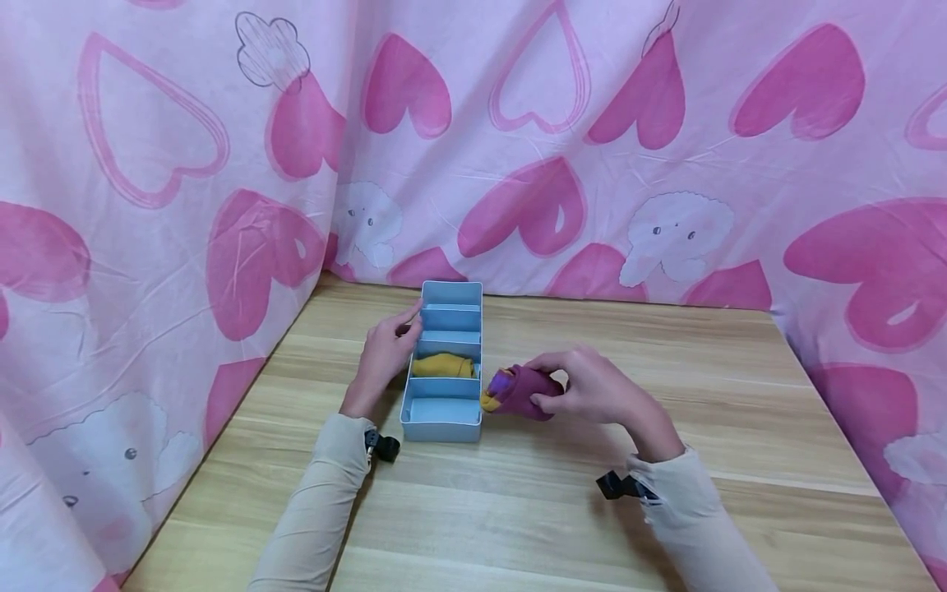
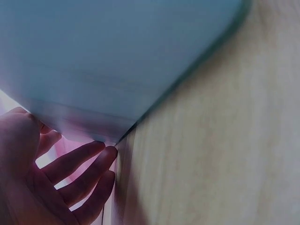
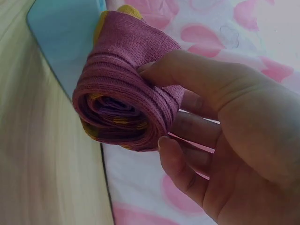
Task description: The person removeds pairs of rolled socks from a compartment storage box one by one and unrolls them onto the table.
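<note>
Rolled purple sock [image 1: 520, 391] beside the blue divided organizer [image 1: 442, 409].
Right hand [image 1: 592, 386] pinches the roll; keep this grip tight over an empty compartment while the straight-fingered left hand [image 1: 383, 355] steadies the organizer wall.

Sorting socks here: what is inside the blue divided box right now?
The blue box holds one rolled yellow sock in its third compartment from the back. The other compartments look empty, though the walls hide part of their floors.

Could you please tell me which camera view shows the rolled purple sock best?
The right wrist view: the rolled purple sock fills it, gripped by the right hand. The head view shows it small beside the blue organizer; the left wrist view misses it.
</note>
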{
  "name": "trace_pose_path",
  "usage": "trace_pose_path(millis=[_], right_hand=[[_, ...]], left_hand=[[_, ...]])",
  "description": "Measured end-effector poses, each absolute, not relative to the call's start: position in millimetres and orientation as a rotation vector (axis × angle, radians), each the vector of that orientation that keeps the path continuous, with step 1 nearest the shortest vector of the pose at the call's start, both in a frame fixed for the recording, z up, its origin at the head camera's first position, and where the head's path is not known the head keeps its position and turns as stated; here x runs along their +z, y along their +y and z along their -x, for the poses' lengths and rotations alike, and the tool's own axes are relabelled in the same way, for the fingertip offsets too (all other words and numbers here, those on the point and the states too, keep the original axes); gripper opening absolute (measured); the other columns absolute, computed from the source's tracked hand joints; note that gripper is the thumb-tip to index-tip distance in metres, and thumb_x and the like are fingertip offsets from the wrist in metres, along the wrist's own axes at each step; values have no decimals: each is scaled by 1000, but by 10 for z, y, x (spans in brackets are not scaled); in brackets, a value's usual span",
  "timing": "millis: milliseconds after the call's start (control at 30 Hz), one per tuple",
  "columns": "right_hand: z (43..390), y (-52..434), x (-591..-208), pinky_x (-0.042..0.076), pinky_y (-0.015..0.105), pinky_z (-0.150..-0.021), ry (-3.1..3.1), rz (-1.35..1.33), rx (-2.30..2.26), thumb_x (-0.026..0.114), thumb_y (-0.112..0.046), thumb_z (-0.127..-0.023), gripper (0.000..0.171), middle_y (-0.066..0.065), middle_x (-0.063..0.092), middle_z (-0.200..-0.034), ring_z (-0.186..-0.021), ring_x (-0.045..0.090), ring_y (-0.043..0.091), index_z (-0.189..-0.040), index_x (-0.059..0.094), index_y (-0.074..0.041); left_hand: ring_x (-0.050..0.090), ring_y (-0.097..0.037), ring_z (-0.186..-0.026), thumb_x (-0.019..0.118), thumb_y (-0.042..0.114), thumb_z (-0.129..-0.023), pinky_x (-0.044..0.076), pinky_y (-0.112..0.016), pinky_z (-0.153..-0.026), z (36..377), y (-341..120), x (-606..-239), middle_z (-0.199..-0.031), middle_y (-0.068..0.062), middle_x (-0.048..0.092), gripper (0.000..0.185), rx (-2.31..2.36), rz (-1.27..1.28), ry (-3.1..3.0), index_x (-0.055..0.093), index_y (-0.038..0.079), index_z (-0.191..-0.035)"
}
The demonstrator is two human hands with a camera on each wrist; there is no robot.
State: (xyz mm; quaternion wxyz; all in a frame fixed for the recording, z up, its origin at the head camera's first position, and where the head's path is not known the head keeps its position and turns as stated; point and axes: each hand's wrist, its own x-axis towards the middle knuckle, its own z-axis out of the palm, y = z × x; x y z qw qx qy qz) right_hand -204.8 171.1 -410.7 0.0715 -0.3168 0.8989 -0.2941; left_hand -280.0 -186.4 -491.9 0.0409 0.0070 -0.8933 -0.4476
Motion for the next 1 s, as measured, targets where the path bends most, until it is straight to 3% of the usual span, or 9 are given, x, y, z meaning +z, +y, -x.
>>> trace_pose_path(millis=[200,567,733,867,1000], right_hand=[[2074,1805,-4262,58,27,-77,2630,889,-881,85,-17,-90,36,-11,79,-109,-90,67,12,-125,79,-23],[2109,1837,-4514,59,27,-79,2469,864,-926,83,-17,-95,38,-7,76,-114,-94,67,19,-131,75,-23],[2106,1837,-4506,61,34,-93,2449,797,-966,82,-19,-97,43,3,76,-128,-110,71,17,-135,63,-21],[2104,1842,-4515,60,40,-101,2449,785,-998,81,-20,-98,42,7,75,-133,-121,71,20,-131,55,-23],[2109,1844,-4529,60,44,-104,2464,823,-1022,81,-15,-98,39,3,71,-134,-126,69,23,-127,57,-25]], left_hand=[[63,-30,-120,54,45,-112,57,-53,-110,2819,-1856,-4918,-153,-10,65,48,-1378,-30,-2740,48,43,-160],[64,-31,-126,53,47,-112,56,-55,-113,2823,-1864,-4883,-155,-11,63,46,-1376,-60,-2757,46,51,-158],[67,-31,-129,53,49,-112,58,-54,-110,2821,-1869,-4882,-152,-10,66,45,-1331,-58,-2756,46,55,-156],[70,-32,-126,55,47,-112,61,-52,-104,2822,-1877,-4883,-149,-11,68,48,-1312,-42,-2750,49,46,-159],[71,-36,-123,61,38,-110,61,-55,-104,2821,-1880,-4862,-146,-13,68,49,-1266,25,-2700,56,33,-159]])
